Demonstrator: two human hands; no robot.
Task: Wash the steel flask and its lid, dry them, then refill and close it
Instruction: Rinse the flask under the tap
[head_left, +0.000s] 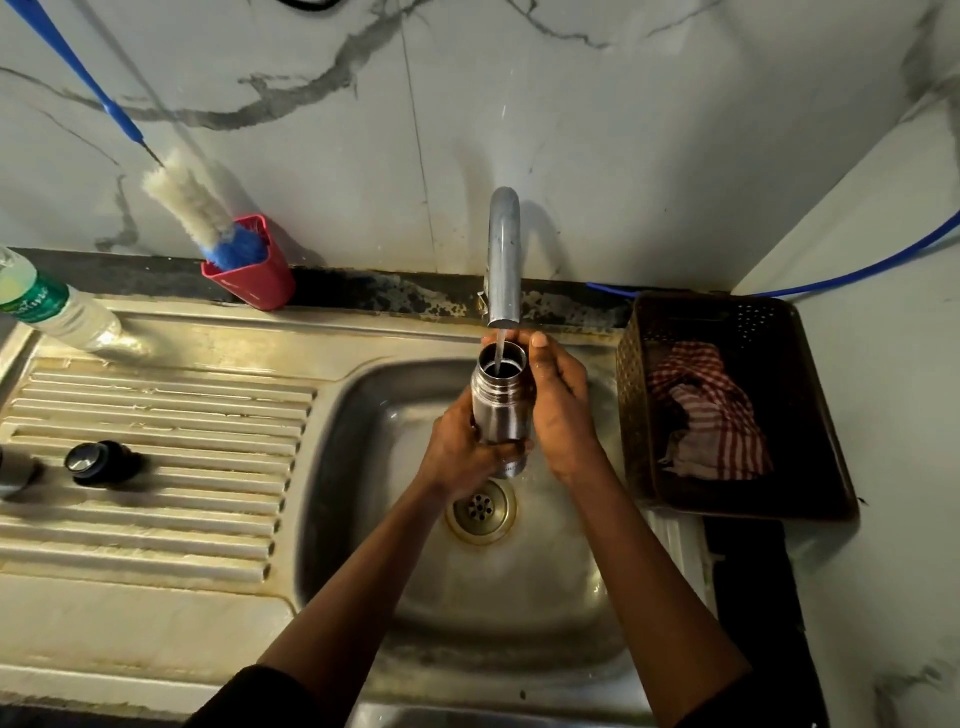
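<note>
The fingers (508, 449) of the left hand (457, 453) are curling round the lower body of the flask (501, 413), gripping it from the left. The right hand (560, 408) is clasping the other side, its thumb (539, 344) reaching up beside the rim and its fingertips wrapping behind the neck. The flask is a brushed steel cylinder with a ribbed, threaded neck and an open round mouth. It is standing upright above the sink (358, 415), directly under the tap (504, 260). A thin stream of water (500, 354) is falling from the curved chrome spout into the mouth.

Below the hands, the round perforated drain (480, 512) is sitting in the wet, dull steel basin. To the left, the lid (101, 462), a dark round cap with a shiny top, is lying on the ribbed drainboard (166, 525), well apart from the flask. Behind it, a clear plastic bottle (57, 312) is lying on its side. A fluffy white-and-blue brush (189, 202) is leaning out of a red cup (254, 286) against the veined marble wall (311, 130). To the right, a dark perforated basket (631, 395) is holding a crumpled red-and-white checked cloth (706, 410).
</note>
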